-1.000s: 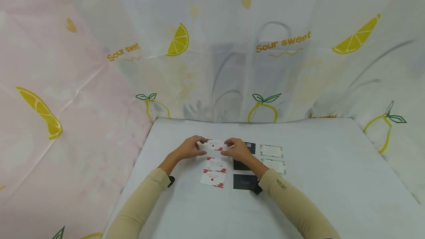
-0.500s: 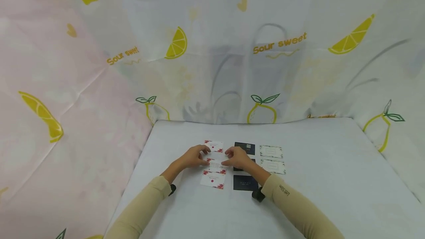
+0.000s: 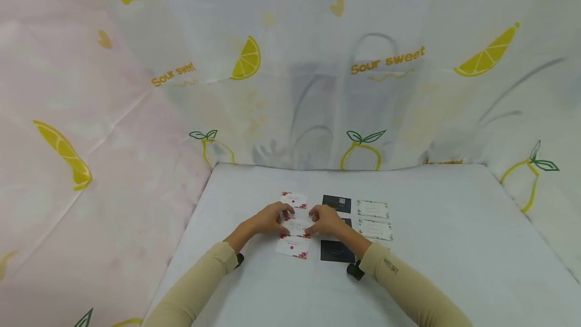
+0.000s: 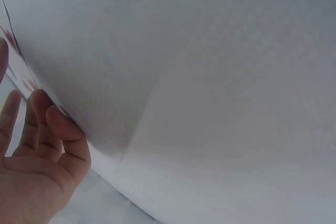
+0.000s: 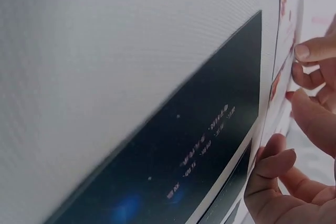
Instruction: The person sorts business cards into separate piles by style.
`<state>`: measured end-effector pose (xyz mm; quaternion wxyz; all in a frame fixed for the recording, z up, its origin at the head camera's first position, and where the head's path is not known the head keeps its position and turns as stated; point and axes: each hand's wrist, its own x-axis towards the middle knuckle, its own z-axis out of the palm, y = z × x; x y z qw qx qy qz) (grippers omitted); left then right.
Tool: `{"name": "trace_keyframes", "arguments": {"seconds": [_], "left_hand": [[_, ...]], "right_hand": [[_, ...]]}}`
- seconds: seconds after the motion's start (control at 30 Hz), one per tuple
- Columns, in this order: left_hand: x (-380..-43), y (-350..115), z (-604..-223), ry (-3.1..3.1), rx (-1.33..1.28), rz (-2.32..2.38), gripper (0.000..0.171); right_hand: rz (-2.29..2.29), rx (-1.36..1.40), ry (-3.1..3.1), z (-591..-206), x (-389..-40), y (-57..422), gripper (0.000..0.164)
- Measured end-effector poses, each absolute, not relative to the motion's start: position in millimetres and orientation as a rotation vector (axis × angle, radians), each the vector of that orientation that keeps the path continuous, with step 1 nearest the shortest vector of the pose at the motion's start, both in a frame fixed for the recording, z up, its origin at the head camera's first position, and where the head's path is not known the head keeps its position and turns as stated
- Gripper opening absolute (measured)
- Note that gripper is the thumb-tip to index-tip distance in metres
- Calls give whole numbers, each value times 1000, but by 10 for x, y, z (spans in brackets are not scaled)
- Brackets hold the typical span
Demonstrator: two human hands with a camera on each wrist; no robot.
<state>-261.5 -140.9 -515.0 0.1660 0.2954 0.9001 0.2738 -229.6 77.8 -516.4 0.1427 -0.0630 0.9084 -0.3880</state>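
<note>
A white card with red flowers (image 3: 297, 226) lies on the table between my hands, the middle one of a column. My left hand (image 3: 270, 218) is at its left side, thumb on the left edge and bent fingers near the upper corner. Mirroring it, my right hand (image 3: 328, 220) touches the right side with thumb and bent fingers. Similar cards lie above (image 3: 294, 200) and below (image 3: 292, 247). In the left wrist view, the left fingertips (image 4: 39, 98) meet a card edge. The right wrist view shows a dark card (image 5: 210, 119) beside the right hand (image 5: 278, 192).
Right of the column lie dark cards (image 3: 337, 203), partly under my right hand and forearm. Farther right are white cards with leafy borders (image 3: 373, 209); one is mostly hidden by the sleeve. The white table (image 3: 436, 226) ends at a lemon-print cloth (image 3: 313, 90).
Both hands have moved from the top red-flowered card toward me to the middle one, and have closed in on its sides. The top card now lies uncovered.
</note>
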Motion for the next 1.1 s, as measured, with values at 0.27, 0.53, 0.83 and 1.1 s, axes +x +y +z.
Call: {"name": "trace_keyframes", "arguments": {"seconds": [0.27,0.53,0.83,1.1], "left_hand": [[-2597,-1388,-5185,2607,815,747,46],[-2598,-1404,-5215,2633,786,720,45],[-2589,-1411,-5215,2641,795,738,43],[-2561,-1398,-5234,2668,827,744,45]], "right_hand": [[-1042,-255,2715,-5171,-2218,746,52],[-934,-313,2759,-5215,-2230,713,52],[-956,-355,2754,-5251,-2262,734,51],[-952,-377,2772,-5233,-2241,713,48]]}}
